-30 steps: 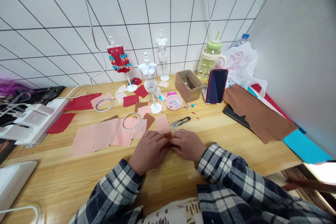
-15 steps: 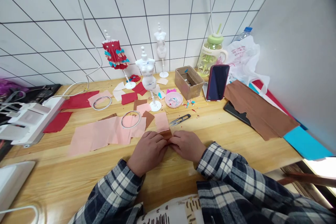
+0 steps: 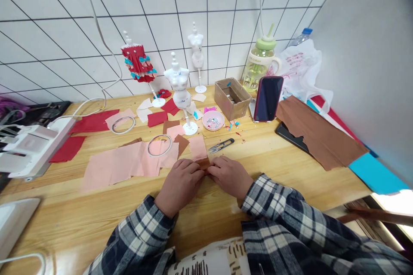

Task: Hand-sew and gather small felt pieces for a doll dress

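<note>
Between my two hands lies a small piece of brown fabric (image 3: 203, 163), its near edge pinched up and partly hidden by fingers. My left hand (image 3: 181, 185) is closed on its left side, and my right hand (image 3: 228, 176) closes on the right side, fingertips almost meeting. Just beyond it lies a pink fabric square (image 3: 197, 148). Thread snips (image 3: 221, 146) rest to the right of that square. Left of my hands, a metal ring (image 3: 160, 145) sits on overlapping pink fabric strips (image 3: 111, 166).
Small white dress forms (image 3: 178, 78) stand at the back, one wearing a red ruffled dress (image 3: 139, 63). A pink dish (image 3: 213, 120) of beads, a cardboard box (image 3: 232, 99), a phone (image 3: 269, 99) and a green-lidded jug (image 3: 260, 62) are beyond. Brown fabric (image 3: 322, 133) lies right, a power strip (image 3: 38, 146) left.
My head view has shifted slightly, so the background sits a little higher and spreads outward. Both hands stay at the brown fabric, with only small finger movements along its folded edge.
</note>
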`<state>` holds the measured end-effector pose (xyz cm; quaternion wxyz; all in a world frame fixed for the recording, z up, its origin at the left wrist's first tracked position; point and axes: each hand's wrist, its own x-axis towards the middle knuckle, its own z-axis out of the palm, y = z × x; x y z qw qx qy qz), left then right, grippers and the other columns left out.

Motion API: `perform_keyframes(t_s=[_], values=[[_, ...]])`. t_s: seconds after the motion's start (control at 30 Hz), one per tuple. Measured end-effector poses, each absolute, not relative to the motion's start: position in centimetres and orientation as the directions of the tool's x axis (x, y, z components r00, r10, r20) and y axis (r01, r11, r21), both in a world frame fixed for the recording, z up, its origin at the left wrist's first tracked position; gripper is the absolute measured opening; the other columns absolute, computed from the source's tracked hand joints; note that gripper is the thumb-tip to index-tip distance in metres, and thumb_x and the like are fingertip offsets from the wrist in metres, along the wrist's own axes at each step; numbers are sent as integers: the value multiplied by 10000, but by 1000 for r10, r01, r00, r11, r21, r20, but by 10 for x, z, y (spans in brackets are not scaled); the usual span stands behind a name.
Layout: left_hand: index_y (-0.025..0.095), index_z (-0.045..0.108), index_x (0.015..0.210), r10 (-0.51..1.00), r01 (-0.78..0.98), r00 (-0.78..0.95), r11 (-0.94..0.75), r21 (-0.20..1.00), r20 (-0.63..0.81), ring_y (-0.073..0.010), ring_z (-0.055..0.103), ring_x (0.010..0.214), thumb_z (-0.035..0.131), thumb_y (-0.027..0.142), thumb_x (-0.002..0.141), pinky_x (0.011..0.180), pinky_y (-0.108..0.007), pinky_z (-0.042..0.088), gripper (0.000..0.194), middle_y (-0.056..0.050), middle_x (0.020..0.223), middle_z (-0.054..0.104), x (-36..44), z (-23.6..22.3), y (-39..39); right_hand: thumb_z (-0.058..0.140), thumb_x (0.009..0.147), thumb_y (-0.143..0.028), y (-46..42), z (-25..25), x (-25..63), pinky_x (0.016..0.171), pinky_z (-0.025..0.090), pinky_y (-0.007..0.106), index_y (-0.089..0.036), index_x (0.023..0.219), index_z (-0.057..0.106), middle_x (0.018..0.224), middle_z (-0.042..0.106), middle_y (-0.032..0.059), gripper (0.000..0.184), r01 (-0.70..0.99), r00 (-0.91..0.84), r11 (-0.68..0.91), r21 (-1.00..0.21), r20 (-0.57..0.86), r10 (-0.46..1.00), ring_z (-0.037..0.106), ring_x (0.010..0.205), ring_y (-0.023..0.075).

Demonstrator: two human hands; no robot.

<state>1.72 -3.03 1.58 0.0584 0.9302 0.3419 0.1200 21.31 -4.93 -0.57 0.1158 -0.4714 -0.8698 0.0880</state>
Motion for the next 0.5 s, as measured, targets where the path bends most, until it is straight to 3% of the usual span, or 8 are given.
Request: perform_keyframes(t_s=[0.17, 0.5], values=[[202, 703, 938, 628, 599, 764, -776, 200, 151, -201, 576, 819, 592, 199, 891, 785, -379, 463, 120, -51, 823, 690, 15, 13, -28, 489, 963, -256, -49, -10, 214, 735, 435, 291, -212, 995, 659, 892, 649, 56, 179, 806, -516, 527, -269, 115, 849, 562, 857, 180], [203, 708, 936, 656, 618, 738, -751, 232, 159, -212, 586, 857, 569, 218, 907, 798, -389, 489, 143, -64, 864, 682, 17, 11, -28, 495, 954, -230, -47, -7, 213, 759, 438, 294, -187, 901, 675, 923, 628, 62, 191, 797, -523, 533, -283, 118, 844, 556, 879, 178]])
